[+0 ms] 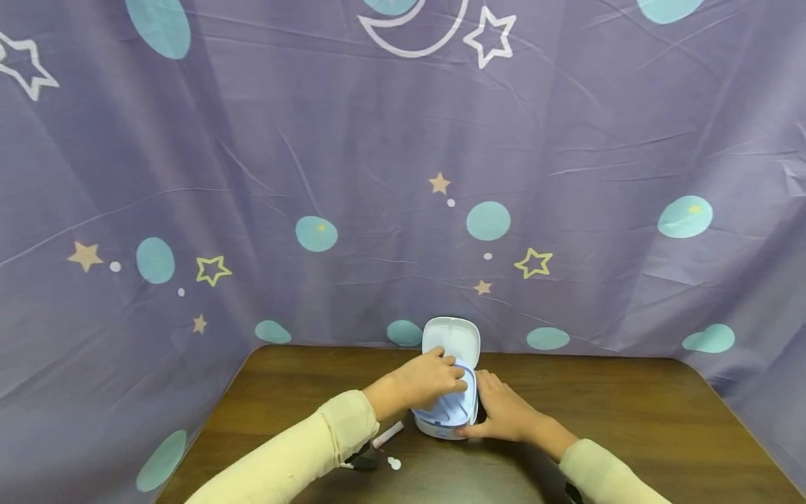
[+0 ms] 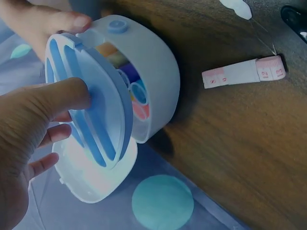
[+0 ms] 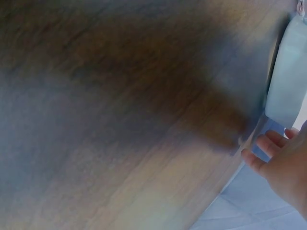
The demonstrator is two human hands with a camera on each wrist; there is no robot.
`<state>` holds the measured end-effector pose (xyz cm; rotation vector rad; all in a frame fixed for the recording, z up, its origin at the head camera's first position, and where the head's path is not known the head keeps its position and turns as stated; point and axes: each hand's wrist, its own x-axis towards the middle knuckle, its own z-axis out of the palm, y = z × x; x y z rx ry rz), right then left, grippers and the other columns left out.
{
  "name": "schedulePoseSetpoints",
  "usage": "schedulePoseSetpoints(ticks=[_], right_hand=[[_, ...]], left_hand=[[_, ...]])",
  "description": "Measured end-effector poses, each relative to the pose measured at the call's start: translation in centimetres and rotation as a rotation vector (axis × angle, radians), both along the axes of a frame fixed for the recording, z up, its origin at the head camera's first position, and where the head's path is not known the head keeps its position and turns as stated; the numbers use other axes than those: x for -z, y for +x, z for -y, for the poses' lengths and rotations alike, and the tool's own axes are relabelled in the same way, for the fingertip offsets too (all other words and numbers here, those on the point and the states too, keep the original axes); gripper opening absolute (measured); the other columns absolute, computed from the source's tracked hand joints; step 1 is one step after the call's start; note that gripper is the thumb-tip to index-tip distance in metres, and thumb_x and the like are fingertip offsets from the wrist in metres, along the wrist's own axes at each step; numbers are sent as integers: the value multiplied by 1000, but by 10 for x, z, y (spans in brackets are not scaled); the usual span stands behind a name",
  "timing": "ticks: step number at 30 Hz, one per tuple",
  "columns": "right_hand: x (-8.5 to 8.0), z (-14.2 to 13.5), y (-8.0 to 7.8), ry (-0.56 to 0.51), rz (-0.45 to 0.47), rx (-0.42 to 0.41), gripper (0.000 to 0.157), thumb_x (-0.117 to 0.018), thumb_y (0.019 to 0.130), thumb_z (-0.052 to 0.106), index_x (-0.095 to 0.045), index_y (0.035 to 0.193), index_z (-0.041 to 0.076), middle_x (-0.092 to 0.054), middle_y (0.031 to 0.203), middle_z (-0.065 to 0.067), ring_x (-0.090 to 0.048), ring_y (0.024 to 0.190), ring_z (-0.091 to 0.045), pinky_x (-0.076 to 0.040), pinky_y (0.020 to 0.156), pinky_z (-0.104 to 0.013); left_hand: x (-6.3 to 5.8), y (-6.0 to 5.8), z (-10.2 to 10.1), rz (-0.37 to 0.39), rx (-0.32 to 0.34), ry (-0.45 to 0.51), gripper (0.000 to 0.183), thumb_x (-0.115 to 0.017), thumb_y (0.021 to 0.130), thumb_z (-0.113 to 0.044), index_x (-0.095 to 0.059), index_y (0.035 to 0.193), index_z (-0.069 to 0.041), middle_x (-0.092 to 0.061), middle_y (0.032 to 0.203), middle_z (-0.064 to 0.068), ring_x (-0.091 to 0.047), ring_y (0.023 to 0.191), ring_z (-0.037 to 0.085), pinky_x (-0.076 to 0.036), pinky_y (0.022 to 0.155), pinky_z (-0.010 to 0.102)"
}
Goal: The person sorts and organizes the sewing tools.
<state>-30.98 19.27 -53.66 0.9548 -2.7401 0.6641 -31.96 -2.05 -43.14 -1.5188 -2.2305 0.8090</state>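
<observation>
A white sewing box [image 1: 441,432] stands on the table with its lid [image 1: 451,334] tipped back. My left hand [image 1: 418,381] holds a blue slotted tray [image 2: 103,91], thumb on its face and fingers at its far edge. The tray leans tilted over the box opening. Beneath it, colored thread spools [image 2: 125,73] and a blue ring-shaped piece [image 2: 139,92] show inside the box. My right hand [image 1: 506,413] rests against the box's right side, fingers extended along it and thumb at the front, near the blue button [image 2: 117,26].
Left of the box lies a rolled pink-and-white measuring tape [image 2: 240,72]. Near it are a white tag with a thin wire loop [image 2: 238,7] and a black-handled item [image 2: 295,20]. A purple patterned curtain [image 1: 390,154] hangs behind the wooden table [image 1: 604,406].
</observation>
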Motion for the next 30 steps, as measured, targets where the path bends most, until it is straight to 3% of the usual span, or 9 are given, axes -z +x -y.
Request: schedulePoseSetpoints(ticks=[11, 21, 30], right_hand=[[1, 2, -1, 28, -22, 28, 103, -71, 74, 77, -44, 141, 2, -55, 123, -5, -55, 112, -19, -53, 89, -46], [-3, 0, 0, 147, -130, 60, 110, -63, 70, 87, -47, 140, 3, -57, 128, -10, -56, 118, -26, -48, 96, -50], [-7, 1, -1, 144, -110, 62, 109, -61, 74, 86, -46, 140, 1, -55, 131, -11, -54, 123, -27, -46, 99, -51]], left_hand=[[18, -7, -2, 10, 9, -1, 44, -85, 73, -39, -68, 113, -37, -68, 112, -19, -62, 103, 8, -47, 85, 27], [21, -9, -6, 31, -6, -19, 47, -87, 72, -40, -69, 115, -36, -69, 114, -19, -63, 105, 8, -47, 88, 28], [21, -10, -10, 55, -36, -34, 47, -87, 73, -38, -70, 116, -35, -70, 116, -18, -63, 105, 7, -47, 88, 28]])
